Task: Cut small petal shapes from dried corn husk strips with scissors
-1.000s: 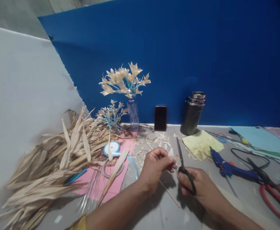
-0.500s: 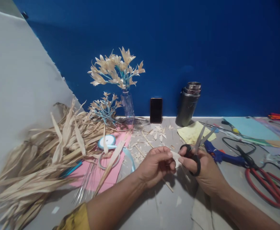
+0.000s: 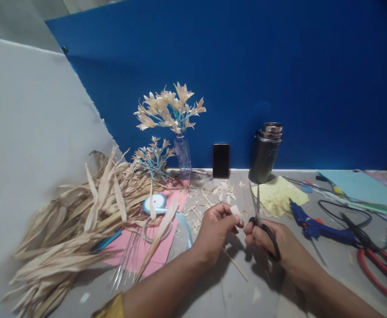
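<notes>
Between thumb and fingers, my left hand (image 3: 215, 232) pinches a small pale piece of husk (image 3: 236, 213). Just to the right, my right hand (image 3: 269, 238) grips black-handled scissors (image 3: 257, 203), whose blades point up and stand slightly apart. The blades do not touch the husk piece. Small husk cuttings (image 3: 225, 190) are scattered on the grey table (image 3: 226, 296) beyond my left hand. A thin stick lies below my hands.
Dried husks (image 3: 67, 229), a ribbon roll (image 3: 154, 203) and pink paper (image 3: 160, 254) lie left. Behind stand husk flowers in a bottle (image 3: 183, 154), a phone (image 3: 221, 161) and a flask (image 3: 265, 152). A blue glue gun (image 3: 322, 229) and red-handled cutters (image 3: 375, 265) lie right.
My right hand has let go of the husk piece and moved slightly away from my left hand. The scissors are now more upright, their blades closer together. The view has shifted.
</notes>
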The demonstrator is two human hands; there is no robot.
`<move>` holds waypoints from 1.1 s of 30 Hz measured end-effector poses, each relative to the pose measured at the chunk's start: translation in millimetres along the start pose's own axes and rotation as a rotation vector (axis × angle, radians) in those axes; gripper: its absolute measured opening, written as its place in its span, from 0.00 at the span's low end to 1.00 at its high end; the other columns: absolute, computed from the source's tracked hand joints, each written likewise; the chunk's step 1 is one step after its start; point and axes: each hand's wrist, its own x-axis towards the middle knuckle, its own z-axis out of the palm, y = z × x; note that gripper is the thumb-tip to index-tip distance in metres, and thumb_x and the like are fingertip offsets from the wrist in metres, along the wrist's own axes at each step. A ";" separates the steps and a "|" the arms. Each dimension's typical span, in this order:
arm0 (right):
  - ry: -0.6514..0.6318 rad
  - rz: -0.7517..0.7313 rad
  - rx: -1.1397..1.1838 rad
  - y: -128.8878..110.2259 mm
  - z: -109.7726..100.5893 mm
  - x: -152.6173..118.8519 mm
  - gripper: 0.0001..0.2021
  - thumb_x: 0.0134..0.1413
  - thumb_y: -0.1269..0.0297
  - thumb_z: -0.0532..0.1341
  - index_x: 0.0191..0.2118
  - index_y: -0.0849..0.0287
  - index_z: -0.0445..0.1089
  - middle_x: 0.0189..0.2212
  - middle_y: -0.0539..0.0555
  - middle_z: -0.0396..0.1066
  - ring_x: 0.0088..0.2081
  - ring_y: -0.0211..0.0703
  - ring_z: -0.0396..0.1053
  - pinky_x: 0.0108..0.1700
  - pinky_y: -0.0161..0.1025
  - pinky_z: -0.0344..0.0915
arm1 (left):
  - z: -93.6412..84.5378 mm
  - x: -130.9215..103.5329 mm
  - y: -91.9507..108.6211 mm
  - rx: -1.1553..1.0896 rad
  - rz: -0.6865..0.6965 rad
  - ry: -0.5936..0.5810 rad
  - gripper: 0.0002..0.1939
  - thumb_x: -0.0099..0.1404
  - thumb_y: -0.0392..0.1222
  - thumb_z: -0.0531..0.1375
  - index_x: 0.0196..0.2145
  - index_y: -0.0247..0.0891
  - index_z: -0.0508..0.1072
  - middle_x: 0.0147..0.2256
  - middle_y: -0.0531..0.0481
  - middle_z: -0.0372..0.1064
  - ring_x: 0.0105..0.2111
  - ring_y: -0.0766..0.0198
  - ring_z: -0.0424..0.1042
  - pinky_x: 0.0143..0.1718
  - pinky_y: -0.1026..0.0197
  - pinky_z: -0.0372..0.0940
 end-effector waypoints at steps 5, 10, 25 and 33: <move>-0.152 0.026 -0.067 0.6 -1.0 -1.7 0.30 0.53 0.34 0.58 0.30 0.63 0.73 0.23 0.53 0.70 0.23 0.38 0.58 0.26 0.36 0.52 | -5.3 2.6 9.1 0.014 0.034 0.011 0.08 0.52 0.39 0.66 0.26 0.38 0.69 0.23 0.50 0.70 0.25 0.66 0.66 0.31 0.63 0.59; -0.217 0.060 -0.059 8.0 4.4 -0.5 0.29 0.53 0.35 0.59 0.27 0.62 0.72 0.21 0.52 0.68 0.22 0.37 0.58 0.26 0.36 0.51 | -3.6 1.1 9.0 -0.093 -0.040 0.031 0.14 0.49 0.43 0.69 0.26 0.37 0.67 0.25 0.49 0.71 0.28 0.64 0.71 0.30 0.64 0.60; 0.205 -0.048 0.043 -2.1 -7.1 2.1 0.13 0.42 0.57 0.68 0.34 0.59 0.73 0.24 0.49 0.69 0.26 0.42 0.64 0.30 0.38 0.61 | -7.5 -1.7 10.3 0.170 -0.165 -0.242 0.09 0.49 0.42 0.68 0.23 0.36 0.71 0.18 0.54 0.62 0.19 0.69 0.61 0.23 0.64 0.51; 0.319 -0.033 0.042 -0.8 1.1 0.8 0.16 0.44 0.51 0.68 0.33 0.59 0.71 0.22 0.46 0.64 0.25 0.40 0.60 0.30 0.38 0.57 | -3.4 0.2 -0.6 -0.138 -0.221 -0.117 0.15 0.47 0.41 0.71 0.26 0.36 0.69 0.24 0.52 0.68 0.26 0.67 0.69 0.30 0.64 0.62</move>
